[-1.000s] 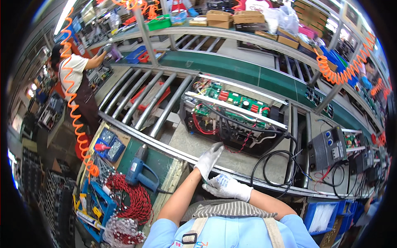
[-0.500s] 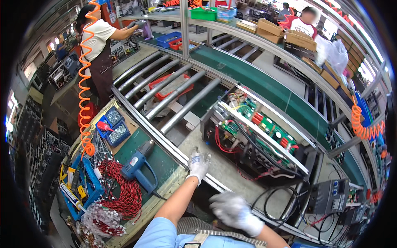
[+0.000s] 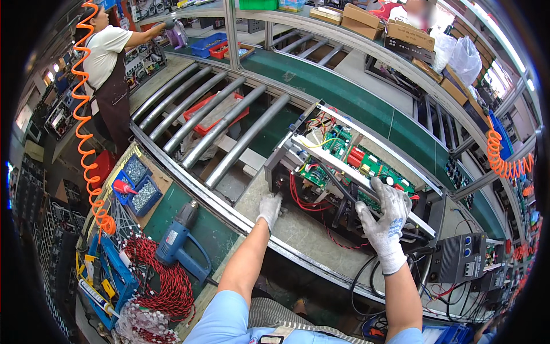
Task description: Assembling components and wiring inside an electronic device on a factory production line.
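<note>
Both hands wear pale knit work gloves and rest on an open electronics chassis (image 3: 344,172) that sits on the grey bench (image 3: 298,235) in front of the person. The left hand (image 3: 269,207) lies at the chassis's near left corner, fingers together and pointing up against the dark frame, palm down, pinching nothing. The right hand (image 3: 385,215) is spread flat over the chassis's near right side, fingers fanned across the metal rail and the green circuit boards (image 3: 372,166) beneath it; it presses rather than grips.

The chassis is tilted, its open side facing up, with red wires (image 3: 303,198) looping out of its left part and black cables (image 3: 378,269) trailing from under the right hand toward the bench edge. Just right of it stands a dark grey box with blue buttons (image 3: 461,258).

Beyond the chassis runs a bed of steel rollers (image 3: 217,123), with a red tray (image 3: 215,114) below them, and past that a green conveyor belt (image 3: 344,100). Left of the left forearm a blue power drill (image 3: 177,238) lies on a green mat, near a heap of red-and-black twisted wire (image 3: 163,284) and blue bins of screws (image 3: 137,189). An orange coiled air hose (image 3: 86,143) hangs down the left side. Another person in a white shirt and dark apron (image 3: 109,69) stands at the far left, reaching toward a shelf. Cardboard boxes (image 3: 401,31) line the upper rack.
</note>
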The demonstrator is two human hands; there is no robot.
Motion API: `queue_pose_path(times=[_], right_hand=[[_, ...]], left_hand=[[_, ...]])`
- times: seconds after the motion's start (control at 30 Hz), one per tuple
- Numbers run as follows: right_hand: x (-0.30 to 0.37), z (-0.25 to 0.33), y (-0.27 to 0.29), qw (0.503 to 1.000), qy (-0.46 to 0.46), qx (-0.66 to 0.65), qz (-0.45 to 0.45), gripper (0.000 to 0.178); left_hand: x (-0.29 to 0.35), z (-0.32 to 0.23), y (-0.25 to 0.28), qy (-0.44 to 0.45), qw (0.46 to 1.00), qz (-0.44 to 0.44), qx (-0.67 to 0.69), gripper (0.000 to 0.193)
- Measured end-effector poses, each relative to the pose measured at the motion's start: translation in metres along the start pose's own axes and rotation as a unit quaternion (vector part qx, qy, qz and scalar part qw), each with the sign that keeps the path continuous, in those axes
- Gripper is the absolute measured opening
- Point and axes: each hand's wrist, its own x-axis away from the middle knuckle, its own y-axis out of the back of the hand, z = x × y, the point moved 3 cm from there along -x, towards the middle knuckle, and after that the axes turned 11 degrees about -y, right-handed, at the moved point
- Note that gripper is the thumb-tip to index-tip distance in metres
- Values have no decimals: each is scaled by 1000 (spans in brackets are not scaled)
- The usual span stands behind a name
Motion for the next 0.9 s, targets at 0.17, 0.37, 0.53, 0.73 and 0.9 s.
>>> queue_pose_path(times=[0.17,0.37,0.53,0.73,0.9], right_hand=[[4,-14,9,1000,-10,-8,19,57],[6,-23,24,999,-15,4,39,57],[13,-26,39,1000,-2,-2,22,56],[165,9,1,888,-99,-268,359,52],[186,67,-26,857,52,-277,432,38]], left_hand=[[21,-7,-28,-28,998,-51,-39,40],[20,-11,-41,-64,988,-57,-125,54],[63,-15,-37,105,981,138,85,77],[208,-80,-44,32,738,213,640,86],[229,-73,-25,-30,792,67,607,78]])
